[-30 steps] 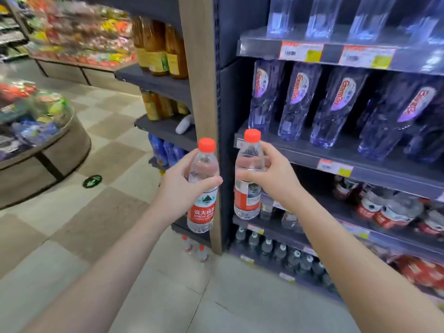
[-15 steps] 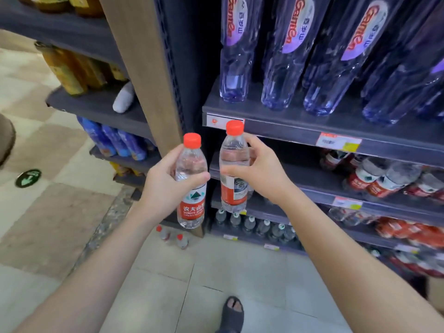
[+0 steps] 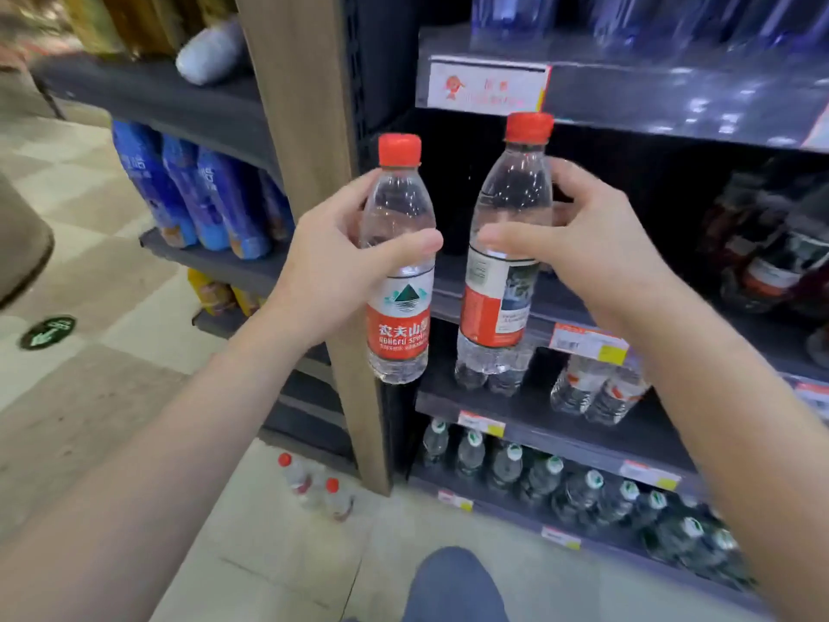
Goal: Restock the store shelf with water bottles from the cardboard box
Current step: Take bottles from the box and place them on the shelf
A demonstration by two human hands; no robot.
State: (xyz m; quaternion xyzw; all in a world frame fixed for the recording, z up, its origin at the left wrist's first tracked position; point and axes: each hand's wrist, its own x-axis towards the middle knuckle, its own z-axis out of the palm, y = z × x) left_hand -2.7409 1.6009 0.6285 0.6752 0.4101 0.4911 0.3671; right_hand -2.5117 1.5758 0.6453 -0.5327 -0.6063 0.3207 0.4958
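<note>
**Holding two water bottles (image 3: 509, 195) before the store shelf (image 3: 673, 114)**

Each of the two hands carries one bottle. Both bottles are upright, each with one red cap and a red-and-white label. The left hand (image 3: 332, 267) is wrapped round the clear upper half of the left bottle (image 3: 399, 325), thumb across its front, just in front of the wooden post (image 3: 309, 127) at the shelf's end. The right hand (image 3: 596, 249) clasps the right bottle (image 3: 502, 307) the same way above the label. It holds this bottle a little higher, before the dark gap between two shelf boards. The two bottles are near each other but apart.

Below and to the right, two more clear bottles with red labels (image 3: 596, 388) lean side by side on a board. One board lower runs a row of green-capped bottles (image 3: 538, 478). At least eight caps show, and the far end is too blurred to count. Two small red-capped bottles (image 3: 314, 487) stand on the floor (image 3: 134, 285) at the foot of the post. Left of the post are at least three blue bottles (image 3: 197, 204). One round green sticker (image 3: 47, 332) lies on the floor.
</note>
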